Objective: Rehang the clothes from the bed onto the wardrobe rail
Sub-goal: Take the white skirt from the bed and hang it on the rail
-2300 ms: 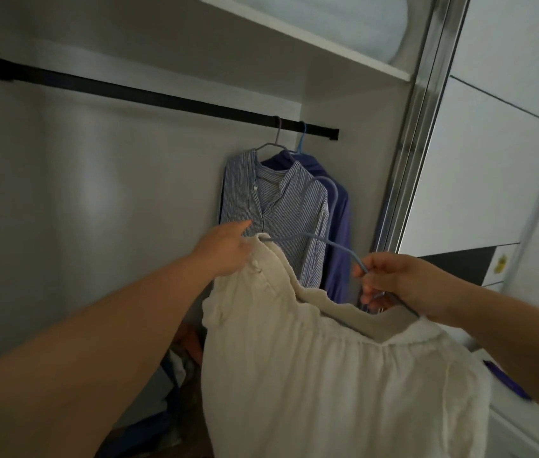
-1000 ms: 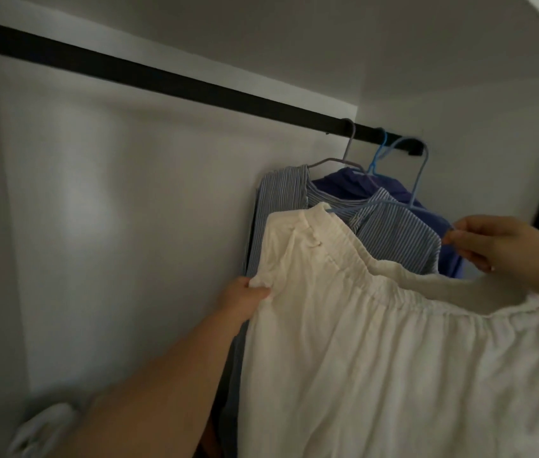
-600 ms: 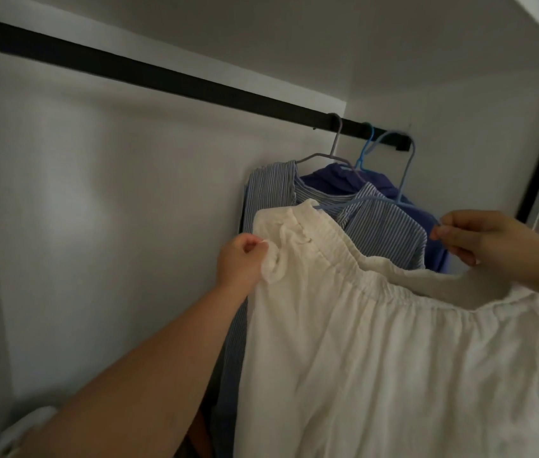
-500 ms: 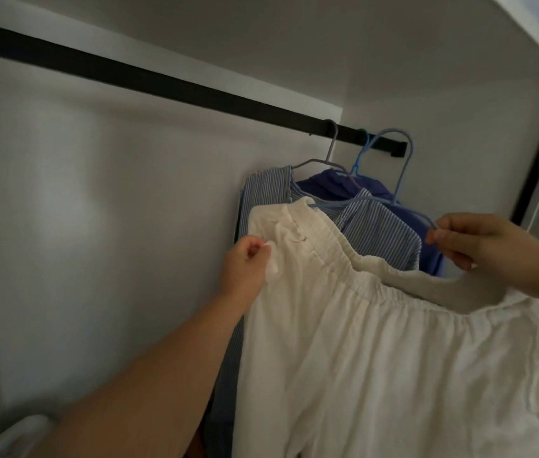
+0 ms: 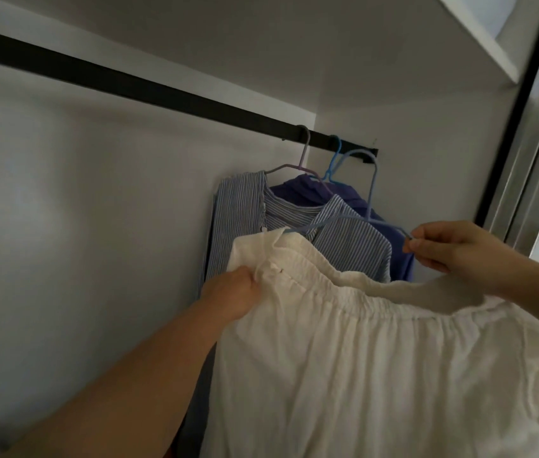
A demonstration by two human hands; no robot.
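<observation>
Our left hand grips the white cotton garment; our right hand pinches its pale blue wire hanger near the black wardrobe rail.

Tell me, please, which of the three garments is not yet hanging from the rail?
The cream garment: both hands hold it up, and its hanger's hook hangs free below the rail. The striped shirt and purple garment hang hooked on the rail.

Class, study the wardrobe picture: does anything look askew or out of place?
Yes. The cream garment sits crooked on its pale blue hanger, held slanted by both hands, its hook not clearly seated on the rail.
</observation>
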